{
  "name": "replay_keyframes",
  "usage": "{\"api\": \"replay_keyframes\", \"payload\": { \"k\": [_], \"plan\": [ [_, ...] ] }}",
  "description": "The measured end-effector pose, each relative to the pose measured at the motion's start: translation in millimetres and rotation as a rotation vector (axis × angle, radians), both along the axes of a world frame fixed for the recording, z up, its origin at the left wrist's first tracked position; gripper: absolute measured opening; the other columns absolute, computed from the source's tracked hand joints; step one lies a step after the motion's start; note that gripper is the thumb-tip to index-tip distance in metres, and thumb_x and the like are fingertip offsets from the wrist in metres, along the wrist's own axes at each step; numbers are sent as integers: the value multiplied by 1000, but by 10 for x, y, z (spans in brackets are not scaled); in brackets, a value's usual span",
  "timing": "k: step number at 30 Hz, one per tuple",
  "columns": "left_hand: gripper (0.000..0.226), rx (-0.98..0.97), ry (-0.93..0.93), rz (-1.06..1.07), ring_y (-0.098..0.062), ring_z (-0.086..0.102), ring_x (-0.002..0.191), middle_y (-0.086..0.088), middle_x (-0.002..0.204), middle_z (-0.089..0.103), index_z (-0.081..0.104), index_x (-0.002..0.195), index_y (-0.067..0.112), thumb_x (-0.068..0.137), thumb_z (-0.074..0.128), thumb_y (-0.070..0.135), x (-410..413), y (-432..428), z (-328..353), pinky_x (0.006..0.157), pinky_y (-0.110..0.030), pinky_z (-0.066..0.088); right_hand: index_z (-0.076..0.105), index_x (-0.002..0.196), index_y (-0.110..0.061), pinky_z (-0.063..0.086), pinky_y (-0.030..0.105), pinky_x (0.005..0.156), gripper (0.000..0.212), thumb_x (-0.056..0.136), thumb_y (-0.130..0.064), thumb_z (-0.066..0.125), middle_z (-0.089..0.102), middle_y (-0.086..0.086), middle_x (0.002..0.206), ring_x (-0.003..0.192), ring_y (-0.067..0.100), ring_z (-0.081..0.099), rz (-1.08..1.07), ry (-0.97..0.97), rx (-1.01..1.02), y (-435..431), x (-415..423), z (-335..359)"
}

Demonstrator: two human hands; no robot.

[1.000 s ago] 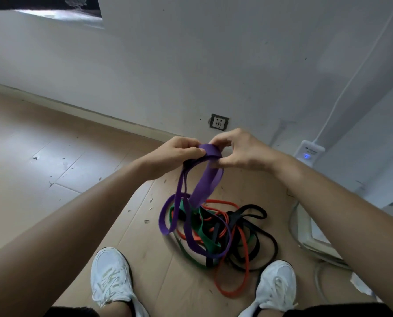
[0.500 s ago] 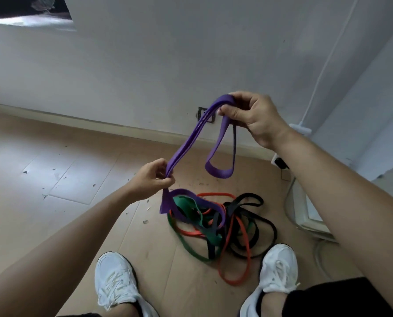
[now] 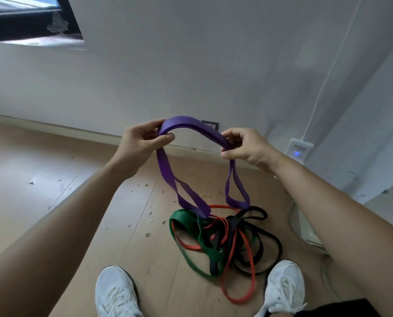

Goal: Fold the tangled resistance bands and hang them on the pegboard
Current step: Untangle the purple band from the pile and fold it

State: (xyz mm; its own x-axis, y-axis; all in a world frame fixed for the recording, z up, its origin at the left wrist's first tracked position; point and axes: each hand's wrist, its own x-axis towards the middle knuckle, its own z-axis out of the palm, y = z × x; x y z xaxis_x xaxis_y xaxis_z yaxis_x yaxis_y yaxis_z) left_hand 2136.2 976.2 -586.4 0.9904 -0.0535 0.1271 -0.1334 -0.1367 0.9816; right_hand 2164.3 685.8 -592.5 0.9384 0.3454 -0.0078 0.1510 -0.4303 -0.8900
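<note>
1. Both hands are up in the middle of the view, and the purple band [image 3: 191, 123] arches between them in stacked layers.
2. The left hand [image 3: 142, 143] pinches the left end of that arch, thumb under and fingers curled over the top.
3. The right hand [image 3: 243, 145] grips the right end, its fingers curled round the bunched layers.
4. Below each hand a purple loop hangs free. The left one has a twist in it and its bottom end reaches down to the pile; the right one hangs shorter, just above the pile.
5. Whether either loop actually touches the pile, I cannot tell.
6. On the wooden floor [image 3: 76, 202], between the feet and the wall, lies the tangle: the green band [image 3: 184, 217] on the left, the red band [image 3: 220, 206] threaded through the middle and trailing nearest, the black band [image 3: 279, 245] looping out on the right.
7. The left shoe [image 3: 115, 291] and the right shoe [image 3: 284, 284], both white, stand on either side at the near edge.
8. On the far white wall [image 3: 191, 65], a wall socket [image 3: 210, 125] peeks out just behind the purple arch.
9. Far right, a white device [image 3: 298, 149] with a blue light sits low on the wall, with a white cable [image 3: 323, 83] running up from it.
</note>
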Motion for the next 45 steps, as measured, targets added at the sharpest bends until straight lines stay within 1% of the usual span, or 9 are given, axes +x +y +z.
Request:
{"api": "replay_keyframes", "payload": {
  "k": [3,6,11,14,22,29,35,40,45],
  "plan": [
    [41,127,-66,-50,-8,69,82,9,91,78,69,117,31,78,80,26,-19,-175,103,82,-24,59,69,119,-13,59,29,85,41,80,-6,82,73,4,94,90,15,71,29,-54,58,117,-7,93],
    [41,278,-167,6,-7,68,81,8,94,76,70,125,23,85,79,26,-3,-228,116,76,-23,59,70,120,-14,57,25,83,40,82,-13,82,73,3,93,87,12,69,46,-85,127,172,-19,163],
    [23,548,-121,-95,-24,68,78,-2,86,68,68,112,14,90,74,17,40,-100,-43,76,-43,62,73,108,-15,59,35,86,30,79,-17,75,73,3,90,81,19,70,-25,-20,445,240,-3,286],
    [7,524,-32,-132,-38,65,80,-17,86,66,67,97,13,92,70,15,46,1,-233,78,-53,59,71,105,-16,56,37,85,30,76,-20,73,67,9,90,81,25,63,-44,-44,503,315,14,397],
    [15,491,113,-202,-29,70,93,-12,100,69,63,105,16,92,69,10,42,267,-568,88,-50,60,67,112,-12,52,38,90,32,80,-17,74,63,3,90,85,22,58,-154,-55,626,246,66,469],
    [16,30,7,10,-18,74,90,-9,95,70,70,111,17,97,65,12,175,269,-82,89,-36,60,69,106,-12,52,28,77,37,79,12,73,66,2,85,78,12,62,-57,-45,102,88,116,322],
    [16,67,74,-59,-24,73,89,-8,93,72,70,107,13,92,72,13,101,172,-12,86,-33,59,72,108,-12,54,24,72,38,74,1,81,72,-1,86,74,8,65,29,-75,-74,307,44,220],
    [16,24,110,-82,-19,59,75,-11,87,63,70,99,14,87,72,3,70,140,-76,70,-29,48,67,108,-19,55,27,64,42,71,-6,84,69,-1,83,67,10,64,165,33,-327,412,79,183],
    [23,60,136,-58,-12,55,66,2,74,63,68,96,9,73,67,6,61,163,-5,62,-20,46,64,91,-10,52,30,64,28,72,0,82,65,3,78,65,11,62,191,68,-304,407,64,161]
  ]
}}
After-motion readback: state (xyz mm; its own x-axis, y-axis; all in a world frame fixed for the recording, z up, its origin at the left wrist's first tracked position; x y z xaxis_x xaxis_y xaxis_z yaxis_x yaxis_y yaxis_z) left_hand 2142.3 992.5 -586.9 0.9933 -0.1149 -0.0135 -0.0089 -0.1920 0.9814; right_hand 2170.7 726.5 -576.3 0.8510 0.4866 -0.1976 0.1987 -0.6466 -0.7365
